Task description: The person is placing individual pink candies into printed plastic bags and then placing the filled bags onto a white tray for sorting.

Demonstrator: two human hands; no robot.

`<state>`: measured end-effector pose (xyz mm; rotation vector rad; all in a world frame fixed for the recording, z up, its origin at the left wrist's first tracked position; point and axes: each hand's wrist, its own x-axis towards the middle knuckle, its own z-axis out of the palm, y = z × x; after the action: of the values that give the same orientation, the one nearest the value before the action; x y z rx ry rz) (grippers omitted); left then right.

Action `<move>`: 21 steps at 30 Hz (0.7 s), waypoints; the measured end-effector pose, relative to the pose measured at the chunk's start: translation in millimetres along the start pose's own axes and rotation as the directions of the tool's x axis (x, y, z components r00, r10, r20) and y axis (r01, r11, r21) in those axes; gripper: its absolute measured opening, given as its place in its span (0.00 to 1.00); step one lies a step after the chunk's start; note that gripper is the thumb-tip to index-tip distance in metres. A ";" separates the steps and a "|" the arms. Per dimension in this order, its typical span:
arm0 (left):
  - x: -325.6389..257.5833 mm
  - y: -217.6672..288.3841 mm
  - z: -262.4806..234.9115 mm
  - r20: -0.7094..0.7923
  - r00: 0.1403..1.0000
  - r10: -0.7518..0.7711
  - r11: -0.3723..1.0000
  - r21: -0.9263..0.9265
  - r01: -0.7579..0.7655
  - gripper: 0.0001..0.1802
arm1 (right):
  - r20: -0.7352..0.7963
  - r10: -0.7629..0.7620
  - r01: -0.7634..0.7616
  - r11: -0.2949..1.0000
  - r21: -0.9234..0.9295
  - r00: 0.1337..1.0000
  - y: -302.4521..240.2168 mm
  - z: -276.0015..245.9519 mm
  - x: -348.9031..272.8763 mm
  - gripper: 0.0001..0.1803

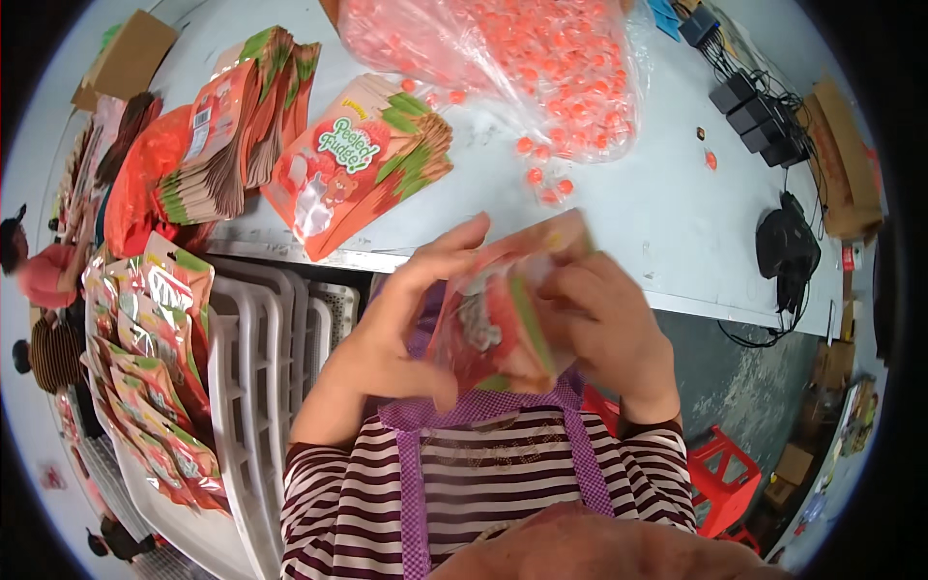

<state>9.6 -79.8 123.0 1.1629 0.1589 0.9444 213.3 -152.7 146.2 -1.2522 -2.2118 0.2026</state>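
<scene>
A red, green and tan candy pouch point(503, 324), smeared by motion, is tilted in front of my chest, just off the table's front edge. My right hand point(614, 333) grips it from the right, its fingers curled over the upper side. On the other side my left hand point(387, 324) has its fingers stretched out and its thumb apart, close against the pouch's left edge. Whether that palm touches the pouch I cannot tell. Beyond my hands, a fanned pile of flat matching pouches point(362, 164) lies on the white table point(483, 193).
A large clear bag point(580, 77) of red wrapped candies sits at the back, with several loose candies point(548, 184) before it. More pouches point(208, 145) stack at the left. Filled pouches point(159, 377) lie in a white crate point(242, 425). A red stool point(720, 483) stands right.
</scene>
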 end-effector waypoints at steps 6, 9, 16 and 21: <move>-15.8 4.2 4.5 -0.066 0.984 -0.165 0.447 0.884 0.135 0.44 | -0.110 -0.002 -0.019 0.982 -0.188 0.994 -10.4 22.7 9.9 0.12; -25.7 -8.4 -8.6 0.080 0.995 0.062 0.400 0.911 -0.098 0.33 | -0.017 0.019 -0.022 0.978 -0.206 1.000 -11.1 27.9 9.8 0.15; -33.4 3.5 -35.7 -0.062 0.991 0.118 0.685 0.728 -0.036 0.15 | -0.406 0.485 -0.259 0.829 0.496 0.774 -5.1 31.1 13.0 0.23; -43.4 13.2 -31.1 -0.169 0.983 -0.075 0.829 0.538 0.155 0.11 | -0.042 0.531 -0.204 0.396 0.895 0.846 6.2 52.1 -1.0 0.14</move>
<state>-42.0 -87.3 105.4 1.5941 0.6463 0.8971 189.3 -142.5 100.7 -1.0166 -1.1368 1.0869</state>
